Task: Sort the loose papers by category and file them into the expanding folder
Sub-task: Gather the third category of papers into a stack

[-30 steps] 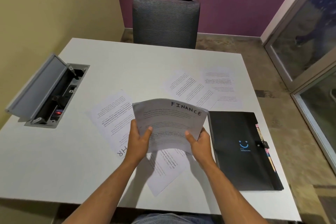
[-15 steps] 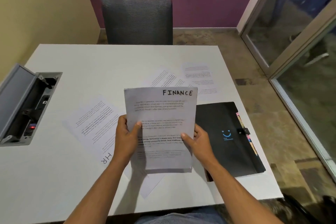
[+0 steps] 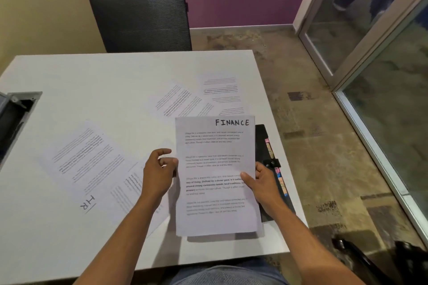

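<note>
White and limp, the finance sheet point(image 3: 215, 176) hung above the tabletop point(image 3: 92, 76), covering the black folder point(image 3: 266, 146) at three o'clock. Right hand point(image 3: 264, 183) pinched its right edge; left hand point(image 3: 159, 173) hovered loosely curled, holding nothing. Light and floppy, it likely needed edge support.

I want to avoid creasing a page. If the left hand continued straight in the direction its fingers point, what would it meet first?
Most likely the left edge of the FINANCE sheet. The left hand curls toward it, apparently just apart, though depth is unclear.
</note>
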{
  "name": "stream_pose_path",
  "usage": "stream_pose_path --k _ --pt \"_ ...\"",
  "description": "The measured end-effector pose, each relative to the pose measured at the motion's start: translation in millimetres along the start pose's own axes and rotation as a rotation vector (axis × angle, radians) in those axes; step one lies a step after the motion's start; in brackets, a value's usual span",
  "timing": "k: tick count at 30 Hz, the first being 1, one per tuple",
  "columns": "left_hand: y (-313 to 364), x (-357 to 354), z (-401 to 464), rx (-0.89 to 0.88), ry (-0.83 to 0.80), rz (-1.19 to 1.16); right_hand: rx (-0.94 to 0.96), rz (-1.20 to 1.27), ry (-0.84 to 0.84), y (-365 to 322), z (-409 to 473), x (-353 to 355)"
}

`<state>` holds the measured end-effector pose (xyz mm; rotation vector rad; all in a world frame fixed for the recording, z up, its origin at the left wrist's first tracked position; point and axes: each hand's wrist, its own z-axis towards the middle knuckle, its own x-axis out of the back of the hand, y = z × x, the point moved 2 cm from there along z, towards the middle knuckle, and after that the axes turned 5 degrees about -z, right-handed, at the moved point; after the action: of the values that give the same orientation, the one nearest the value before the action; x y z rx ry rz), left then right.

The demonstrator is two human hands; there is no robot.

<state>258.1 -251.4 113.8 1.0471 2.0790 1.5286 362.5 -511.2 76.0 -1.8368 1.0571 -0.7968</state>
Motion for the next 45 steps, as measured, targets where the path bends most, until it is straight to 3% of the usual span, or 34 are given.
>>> stream_pose_path --k 7,11,17,21,32,45 --pt "-21 -84 -1 0.025 -0.007 0.111 -0.028 0.117 0.156 26 12 89" --pt "-37 -137 1 -0.022 -0.096 0.377 -0.046 0.143 0.237 34 14 136" --pt "-65 -219 -12 -0.233 -0.286 0.859 -0.081 0.107 0.342 42 8 201" --pt "-67 -258 -17 -0.178 -0.326 1.053 -0.095 0.036 0.399 49 3 235" --pt "-72 -299 -12 0.069 -0.321 1.131 -0.120 -0.015 0.499 55 8 272" --pt "-57 -301 -3 0.202 -0.338 0.948 -0.126 0.115 0.546 58 11 271"
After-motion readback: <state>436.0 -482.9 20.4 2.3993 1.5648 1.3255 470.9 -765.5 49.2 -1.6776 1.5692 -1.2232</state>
